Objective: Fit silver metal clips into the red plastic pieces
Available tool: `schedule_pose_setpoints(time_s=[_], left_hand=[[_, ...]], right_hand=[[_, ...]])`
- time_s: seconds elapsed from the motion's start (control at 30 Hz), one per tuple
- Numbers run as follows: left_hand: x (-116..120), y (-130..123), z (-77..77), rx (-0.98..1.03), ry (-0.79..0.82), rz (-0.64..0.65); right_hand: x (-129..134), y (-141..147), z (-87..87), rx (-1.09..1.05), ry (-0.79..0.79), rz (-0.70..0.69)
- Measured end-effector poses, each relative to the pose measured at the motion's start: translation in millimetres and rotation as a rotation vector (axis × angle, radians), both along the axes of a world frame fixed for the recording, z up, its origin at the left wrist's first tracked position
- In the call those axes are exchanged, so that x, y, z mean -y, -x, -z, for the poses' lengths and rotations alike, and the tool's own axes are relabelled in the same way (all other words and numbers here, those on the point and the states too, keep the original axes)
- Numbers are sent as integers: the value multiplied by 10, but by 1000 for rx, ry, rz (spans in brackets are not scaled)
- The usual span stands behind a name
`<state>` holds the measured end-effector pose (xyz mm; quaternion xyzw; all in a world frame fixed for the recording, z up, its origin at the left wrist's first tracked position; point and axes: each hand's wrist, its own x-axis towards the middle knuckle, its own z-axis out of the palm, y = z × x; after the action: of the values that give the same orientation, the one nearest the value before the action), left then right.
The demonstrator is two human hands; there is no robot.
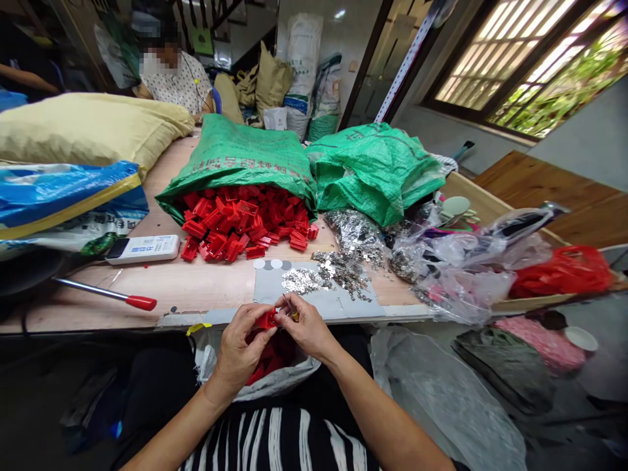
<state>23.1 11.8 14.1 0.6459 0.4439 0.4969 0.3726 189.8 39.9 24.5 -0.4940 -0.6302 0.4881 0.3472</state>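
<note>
My left hand [241, 347] is closed on a small red plastic piece [266, 318] above an open white sack [289, 378] on my lap, which holds more red pieces. My right hand [305, 327] meets the same piece from the right, fingers pinched, with a small tool with a yellow part [295, 316] in its grip. Beyond my hands, flat silvery metal parts [301, 280] lie on a grey sheet [267, 294]. Many red pieces [230, 226] spill out of a green sack [250, 154] onto the table.
A second green sack [377, 167] and plastic bags of parts [356, 232] stand at the right. A lever with a red grip [141, 302], a white device [147, 249] and a blue sack [63, 196] lie left. A person [176, 82] sits across the table.
</note>
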Motion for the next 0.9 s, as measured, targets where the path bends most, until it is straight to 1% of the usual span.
schedule_pose_setpoints(time_s=[0.13, 0.27, 0.37, 0.43, 0.5, 0.57, 0.7, 0.77, 0.9], left_hand=[[4, 1, -31, 105, 104, -13], [2, -1, -42, 185, 233, 1], [-13, 3, -30, 224, 299, 17], [-39, 10, -14, 237, 313, 23], [-86, 24, 8, 185, 284, 15], [-151, 46, 29, 65, 224, 2], [-291, 86, 58, -170, 60, -23], [-344, 92, 68, -229, 10, -13], [-406, 92, 84, -289, -34, 37]], right_hand=[[-22, -23, 22, -110, 62, -16], [-32, -92, -1, -141, 92, -20], [-22, -154, -27, -94, 76, -48], [-15, -186, -36, -7, 0, -57], [-12, -203, -36, 111, -99, -62], [-14, -202, -31, 216, -171, -79], [-28, -170, -25, 328, -209, -76], [-42, -156, -28, 371, -236, -65], [-84, -145, -34, 437, -287, -90]])
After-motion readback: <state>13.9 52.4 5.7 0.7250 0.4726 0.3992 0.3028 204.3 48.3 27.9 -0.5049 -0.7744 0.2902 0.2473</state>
